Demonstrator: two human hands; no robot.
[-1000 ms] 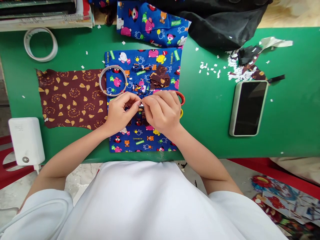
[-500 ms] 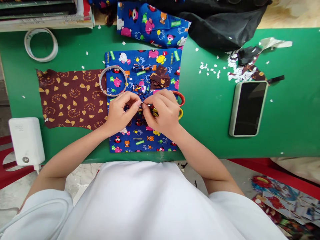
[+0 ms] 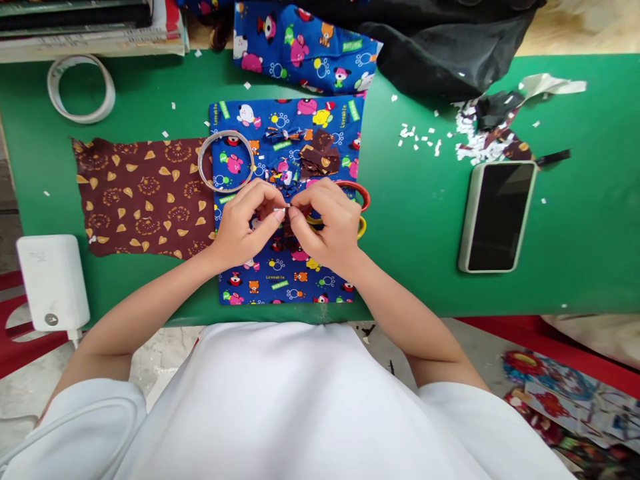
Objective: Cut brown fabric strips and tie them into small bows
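Note:
My left hand (image 3: 245, 227) and my right hand (image 3: 330, 223) meet over a blue cartoon-print cloth (image 3: 250, 287). Thumb and forefinger of each are pinched together on a tiny brown-and-white scrap (image 3: 287, 209), mostly covered by the fingertips. Scissors with a red and yellow handle (image 3: 365, 197) lie partly beneath my right hand. Just beyond the fingers are a small pile of brown fabric pieces (image 3: 320, 160) and little bunched strips of printed fabric (image 3: 285, 135). A tape roll (image 3: 201, 163) rests across the blue cloth and a brown patterned cloth (image 3: 140, 200), near my left hand.
Another tape roll (image 3: 83, 119) and a white power bank (image 3: 53, 283) with a cable are at left. To the right lie a phone (image 3: 500, 217) and white paper bits (image 3: 467, 133). A black bag (image 3: 440, 60) and folded blue cloth (image 3: 305, 50) sit at the back.
My fingertips have shifted slightly, and a whitish bit now shows between them. Both hands stay pinched over the blue cloth; the things around them have not moved.

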